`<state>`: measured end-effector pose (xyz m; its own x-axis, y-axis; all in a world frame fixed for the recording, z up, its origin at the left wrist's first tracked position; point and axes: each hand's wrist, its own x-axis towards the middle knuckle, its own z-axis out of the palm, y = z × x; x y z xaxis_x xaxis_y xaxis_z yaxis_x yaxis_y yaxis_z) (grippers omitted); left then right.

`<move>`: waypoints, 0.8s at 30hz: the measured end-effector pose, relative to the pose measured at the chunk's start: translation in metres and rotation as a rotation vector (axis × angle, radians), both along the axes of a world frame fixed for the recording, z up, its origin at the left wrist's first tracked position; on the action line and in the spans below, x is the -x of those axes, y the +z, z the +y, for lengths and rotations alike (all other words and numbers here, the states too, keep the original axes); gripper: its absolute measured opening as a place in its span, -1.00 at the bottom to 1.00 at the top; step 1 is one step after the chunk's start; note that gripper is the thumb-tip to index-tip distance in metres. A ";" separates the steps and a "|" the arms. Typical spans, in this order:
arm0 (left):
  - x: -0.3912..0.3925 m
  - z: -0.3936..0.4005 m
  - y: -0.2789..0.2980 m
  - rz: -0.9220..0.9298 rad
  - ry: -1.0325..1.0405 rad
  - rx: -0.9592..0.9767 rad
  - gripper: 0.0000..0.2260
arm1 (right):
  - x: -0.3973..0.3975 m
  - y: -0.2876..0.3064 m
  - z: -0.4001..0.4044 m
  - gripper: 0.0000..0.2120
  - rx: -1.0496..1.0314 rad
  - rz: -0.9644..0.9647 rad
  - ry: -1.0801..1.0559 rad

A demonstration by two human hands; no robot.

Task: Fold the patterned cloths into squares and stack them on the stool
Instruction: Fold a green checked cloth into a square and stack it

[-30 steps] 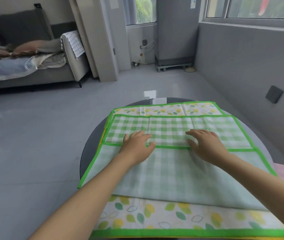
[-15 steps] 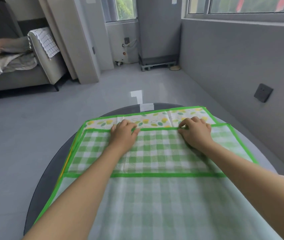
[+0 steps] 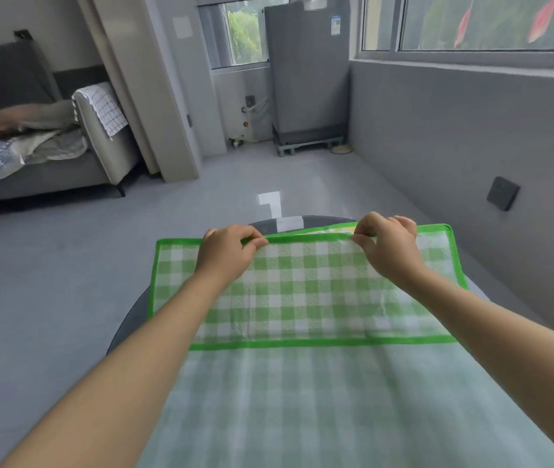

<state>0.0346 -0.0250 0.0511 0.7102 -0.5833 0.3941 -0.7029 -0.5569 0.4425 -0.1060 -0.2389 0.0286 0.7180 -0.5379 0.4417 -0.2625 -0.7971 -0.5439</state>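
A green-and-white checked cloth with a bright green border lies partly folded on a dark round table. Its far edge is lifted off the table. My left hand pinches that far edge left of centre. My right hand pinches the same edge right of centre. Behind the raised edge a strip of a yellow leaf-patterned cloth peeks out. The paler back of the checked cloth covers the near part of the table. No stool is in view.
A grey sofa with blankets stands at the far left. A grey fridge stands by the back wall. A grey wall with a dark socket plate runs along the right. Grey floor spreads to the left.
Both hands went from lying flat on the checked cloth to its far edge, took hold of it and lifted it. The leaf-patterned cloth behind is now mostly hidden.
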 end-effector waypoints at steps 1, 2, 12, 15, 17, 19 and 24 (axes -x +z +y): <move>0.007 0.006 0.011 0.016 0.004 -0.018 -0.85 | 0.008 0.010 0.003 -0.90 0.016 -0.015 0.017; 0.013 0.012 0.022 0.022 0.005 -0.042 -0.85 | 0.015 0.018 0.007 -0.91 0.040 -0.028 0.032; 0.091 0.080 0.066 0.140 -0.051 -0.143 -0.91 | 0.111 0.071 0.062 -0.90 0.022 0.058 0.193; 0.118 0.099 0.056 0.196 -0.068 -0.103 -0.89 | 0.136 0.068 0.076 -0.88 0.052 0.143 0.204; 0.134 0.110 0.045 0.247 -0.090 -0.106 -0.86 | 0.149 0.061 0.083 -0.93 0.058 0.204 0.234; 0.146 0.121 0.032 0.288 -0.092 -0.133 -0.82 | 0.161 0.053 0.088 -0.94 0.060 0.286 0.284; 0.163 0.139 -0.003 0.321 -0.116 -0.235 -0.82 | 0.178 0.025 0.096 -0.88 0.033 0.475 0.385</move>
<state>-0.1286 0.1138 0.0479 0.6997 -0.7143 0.0099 -0.6138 -0.5941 0.5200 -0.2844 -0.1425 0.0537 0.9806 -0.1922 0.0381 -0.1599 -0.8975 -0.4111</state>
